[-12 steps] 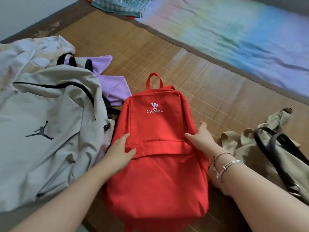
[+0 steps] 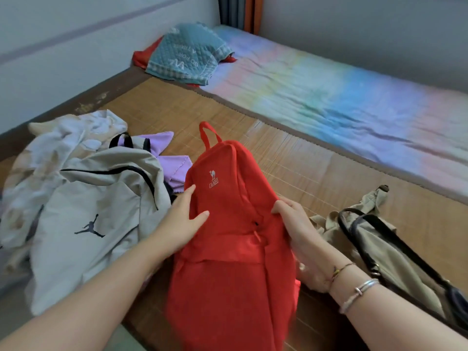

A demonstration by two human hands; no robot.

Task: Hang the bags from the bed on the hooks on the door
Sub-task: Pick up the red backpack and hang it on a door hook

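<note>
A red backpack (image 2: 228,224) with a white camel logo and a top loop handle is raised off the bamboo mat, folded in along its middle. My left hand (image 2: 182,219) grips its left side, thumb on the front. My right hand (image 2: 293,224) grips its right side, fingers curled into the fabric. A beige backpack (image 2: 83,219) with a black jumping-figure logo lies to the left. A khaki tote (image 2: 395,259) with black straps lies to the right. No door or hooks are in view.
The bamboo mat (image 2: 304,168) covers the bed's near part, beside a pastel rainbow sheet (image 2: 354,97). A teal quilted cloth (image 2: 187,54) lies at the far corner. A purple cloth (image 2: 174,168) and pale printed fabric (image 2: 50,148) lie near the beige backpack. Walls border the bed.
Both hands have closed on the red backpack's sides and lifted it, so it now folds inward and tilts. The view has tipped up, showing more of the bed.
</note>
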